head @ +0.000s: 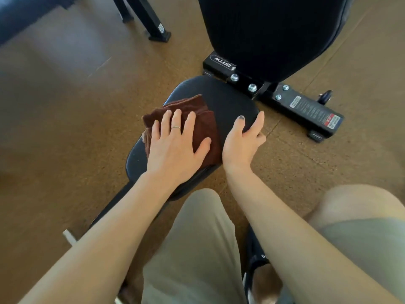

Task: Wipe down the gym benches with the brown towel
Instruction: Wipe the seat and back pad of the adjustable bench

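Mirrored "BRTW" on bench frame, left hand flat on brown towel.

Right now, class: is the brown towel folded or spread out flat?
Folded. The brown towel shows stacked layered edges under the left hand, lying on the seat pad.

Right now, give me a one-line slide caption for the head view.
Left hand presses the folded brown towel flat on the black seat pad while the right hand grips the pad's edge.

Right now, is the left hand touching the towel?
Touching. The head view shows the left hand lying flat, fingers spread, on the brown towel on the seat pad.
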{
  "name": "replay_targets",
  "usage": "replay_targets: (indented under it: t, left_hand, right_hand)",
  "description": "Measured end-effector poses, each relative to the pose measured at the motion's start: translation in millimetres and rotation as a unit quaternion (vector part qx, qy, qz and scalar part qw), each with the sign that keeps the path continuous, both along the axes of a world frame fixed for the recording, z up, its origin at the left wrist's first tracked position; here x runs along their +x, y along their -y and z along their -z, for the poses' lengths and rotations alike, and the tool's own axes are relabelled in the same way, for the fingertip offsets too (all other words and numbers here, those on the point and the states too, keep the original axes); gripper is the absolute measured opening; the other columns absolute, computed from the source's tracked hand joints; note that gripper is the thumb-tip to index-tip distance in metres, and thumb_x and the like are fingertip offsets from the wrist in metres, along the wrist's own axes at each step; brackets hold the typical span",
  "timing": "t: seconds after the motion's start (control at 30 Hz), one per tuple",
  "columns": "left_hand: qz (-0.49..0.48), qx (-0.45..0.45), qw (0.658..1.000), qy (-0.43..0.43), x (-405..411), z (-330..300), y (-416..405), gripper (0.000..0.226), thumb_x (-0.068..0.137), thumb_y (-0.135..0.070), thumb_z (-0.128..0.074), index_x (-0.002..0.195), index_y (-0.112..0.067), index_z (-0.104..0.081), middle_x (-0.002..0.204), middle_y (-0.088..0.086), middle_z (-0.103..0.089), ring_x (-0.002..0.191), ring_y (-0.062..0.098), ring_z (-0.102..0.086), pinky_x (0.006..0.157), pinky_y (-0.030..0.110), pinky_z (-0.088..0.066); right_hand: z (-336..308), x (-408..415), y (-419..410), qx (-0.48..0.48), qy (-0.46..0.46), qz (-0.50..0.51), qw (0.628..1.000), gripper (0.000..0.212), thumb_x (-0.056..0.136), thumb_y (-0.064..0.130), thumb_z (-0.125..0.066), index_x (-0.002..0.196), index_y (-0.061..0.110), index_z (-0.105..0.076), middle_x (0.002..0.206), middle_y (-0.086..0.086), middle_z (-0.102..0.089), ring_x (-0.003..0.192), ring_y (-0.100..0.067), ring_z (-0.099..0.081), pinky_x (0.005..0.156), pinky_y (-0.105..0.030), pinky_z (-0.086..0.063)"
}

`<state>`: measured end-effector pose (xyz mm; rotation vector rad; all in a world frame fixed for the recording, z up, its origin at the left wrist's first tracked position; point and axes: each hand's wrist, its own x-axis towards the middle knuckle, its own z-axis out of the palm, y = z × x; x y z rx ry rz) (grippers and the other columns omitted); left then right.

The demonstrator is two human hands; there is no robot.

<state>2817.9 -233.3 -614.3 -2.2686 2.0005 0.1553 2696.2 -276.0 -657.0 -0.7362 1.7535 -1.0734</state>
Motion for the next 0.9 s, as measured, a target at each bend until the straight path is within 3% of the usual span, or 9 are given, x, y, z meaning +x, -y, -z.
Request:
replay_targets:
  t: [0.13, 0.23, 0.33, 0.47, 0.63, 0.8, 0.9]
  left_hand:
    - [0.040, -0.008, 0.999, 0.003, 4.3, -0.4, -16.3, 0.076, 0.099, -0.069, -0.011, 0.161, -0.027, -0.023, 0.169, 0.009, -0.025, 0.156, 0.034, -0.020, 0.127, 0.056, -0.014]
    - [0.070, 0.006, 0.997, 0.005, 8.5, -0.5, -39.0, 0.075, 0.100, -0.069, -0.010, 0.161, -0.027, -0.024, 0.169, 0.008, -0.025, 0.157, 0.033, -0.019, 0.127, 0.057, -0.014]
    - [0.091, 0.009, 0.996, 0.018, 12.5, 3.1, -58.4, 0.074, 0.101, -0.070, -0.014, 0.161, -0.027, -0.025, 0.169, 0.008, -0.026, 0.157, 0.033, -0.020, 0.126, 0.056, -0.013]
    - [0.092, 0.009, 0.996, 0.006, 9.3, 7.4, -41.0, 0.074, 0.102, -0.068, -0.014, 0.162, -0.026, -0.023, 0.169, 0.008, -0.026, 0.157, 0.034, -0.021, 0.127, 0.055, -0.013]
    - [0.115, -0.005, 0.993, -0.023, 2.3, 12.2, 16.3, 0.066, 0.105, -0.061, -0.018, 0.161, -0.026, -0.026, 0.169, 0.006, -0.026, 0.156, 0.030, -0.023, 0.127, 0.052, -0.012]
    - [0.109, -0.010, 0.993, -0.033, -10.1, 19.9, 84.9, 0.064, 0.107, -0.058, -0.023, 0.163, -0.027, -0.021, 0.171, 0.005, -0.019, 0.158, 0.028, -0.015, 0.129, 0.051, -0.010]
    - [0.093, -0.002, 0.995, -0.029, -9.8, 16.1, 72.9, 0.066, 0.106, -0.062, -0.020, 0.164, -0.030, -0.016, 0.172, 0.001, -0.016, 0.159, 0.025, -0.012, 0.129, 0.050, -0.007]
  right_hand:
    - [-6.1, -11.6, -8.2, -0.003, 0.016, -0.009, 1.000, 0.062, 0.106, 0.042, -0.050, 0.161, 0.044, -0.020, 0.145, -0.002, -0.035, 0.118, -0.018, -0.048, 0.101, -0.031, -0.040]
    - [-6.5, -18.8, -9.6, 0.008, 0.055, -0.002, 0.998, 0.068, 0.104, 0.040, -0.057, 0.162, 0.038, -0.021, 0.150, 0.004, -0.040, 0.134, -0.019, -0.045, 0.098, -0.022, -0.032]
    - [-4.7, -14.6, -10.3, 0.030, 0.074, -0.010, 0.997, 0.071, 0.106, 0.046, -0.051, 0.164, 0.038, -0.011, 0.164, 0.002, -0.031, 0.148, -0.022, -0.036, 0.108, -0.031, -0.030]
    - [-3.0, -11.6, -5.2, 0.039, 0.063, -0.021, 0.997, 0.067, 0.106, 0.055, -0.040, 0.162, 0.040, -0.005, 0.164, -0.004, -0.034, 0.146, -0.028, -0.040, 0.115, -0.041, -0.033]
    - [0.3, -1.5, 2.8, 0.031, 0.070, 0.051, 0.996, 0.053, 0.110, 0.045, -0.033, 0.161, 0.037, -0.018, 0.155, -0.005, -0.046, 0.138, -0.026, -0.049, 0.114, -0.040, -0.039]
    - [10.3, -4.3, 3.5, 0.021, 0.107, 0.051, 0.993, 0.053, 0.111, 0.047, -0.031, 0.161, 0.041, -0.015, 0.160, -0.004, -0.039, 0.142, -0.024, -0.043, 0.113, -0.039, -0.036]
    - [3.2, -0.7, 4.4, 0.033, 0.123, 0.076, 0.989, 0.053, 0.110, 0.050, -0.030, 0.161, 0.042, -0.015, 0.162, -0.003, -0.037, 0.144, -0.025, -0.041, 0.118, -0.044, -0.035]
